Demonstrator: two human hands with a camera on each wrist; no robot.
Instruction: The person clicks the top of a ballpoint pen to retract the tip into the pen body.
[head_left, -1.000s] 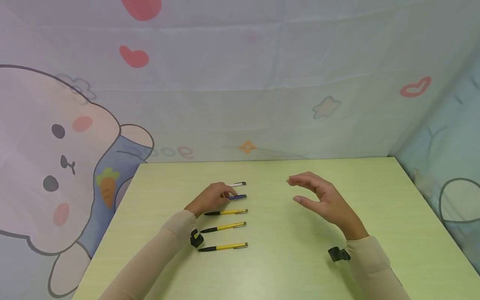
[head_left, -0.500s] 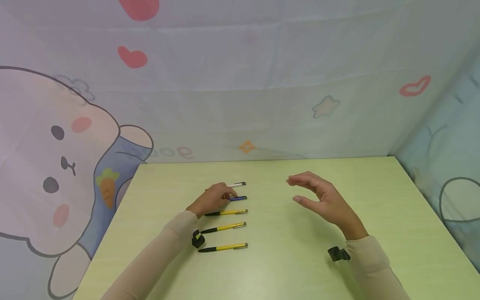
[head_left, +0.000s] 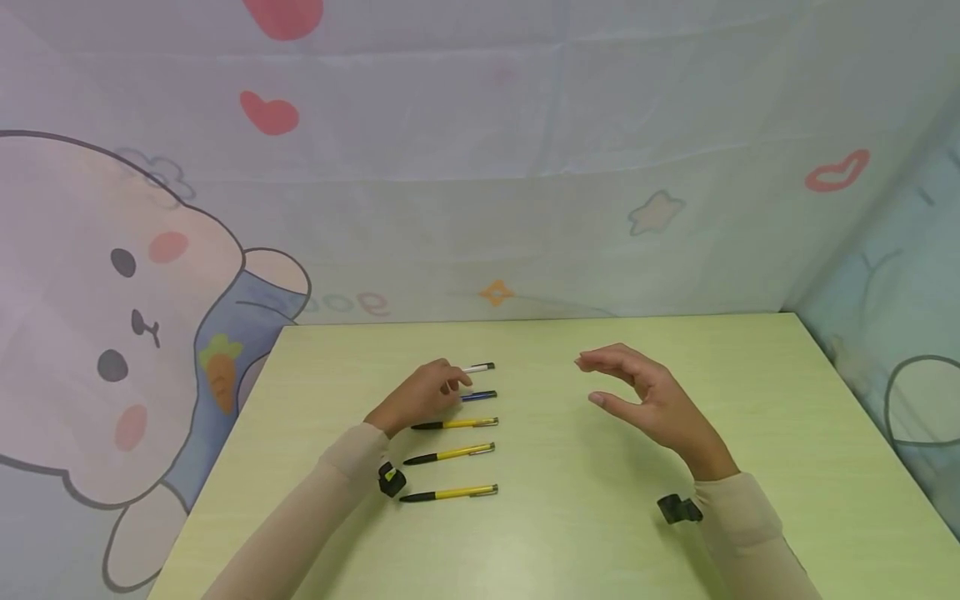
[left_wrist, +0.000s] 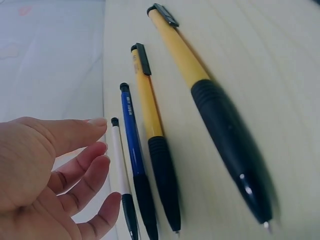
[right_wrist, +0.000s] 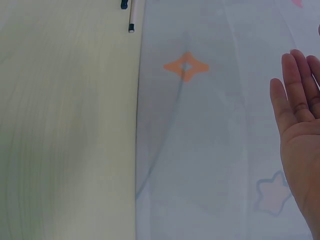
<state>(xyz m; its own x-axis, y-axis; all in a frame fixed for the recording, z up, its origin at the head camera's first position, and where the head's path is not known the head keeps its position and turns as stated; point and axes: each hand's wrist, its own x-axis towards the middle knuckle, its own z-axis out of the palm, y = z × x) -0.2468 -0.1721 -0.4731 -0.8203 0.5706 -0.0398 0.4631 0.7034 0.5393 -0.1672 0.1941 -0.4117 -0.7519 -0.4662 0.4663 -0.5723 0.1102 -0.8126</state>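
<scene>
My left hand (head_left: 418, 395) hovers over the far end of a row of pens, its relaxed fingers holding nothing. Nearest to it lie a blue pen (left_wrist: 131, 135) with a black grip and, farthest back, a white pen (left_wrist: 120, 160). In the head view the hand covers the grip ends of both. Toward me follow three yellow pens with black grips: the back one (head_left: 459, 423), the middle one (head_left: 453, 455) and the front one (head_left: 453, 493). Well to the right, my right hand (head_left: 652, 400) is raised above the table, fingers extended and thumb apart, with nothing in it.
The pens lie roughly parallel on a pale yellow-green table (head_left: 570, 533). A printed cloth backdrop (head_left: 480, 150) hangs along the table's back edge, and another printed cloth (head_left: 915, 333) borders the right side. Small black devices are strapped at both wrists.
My left hand has come off the blue pen and shifted slightly back and left, its fingers loosening. The pens stay in their row. My right hand keeps its pose.
</scene>
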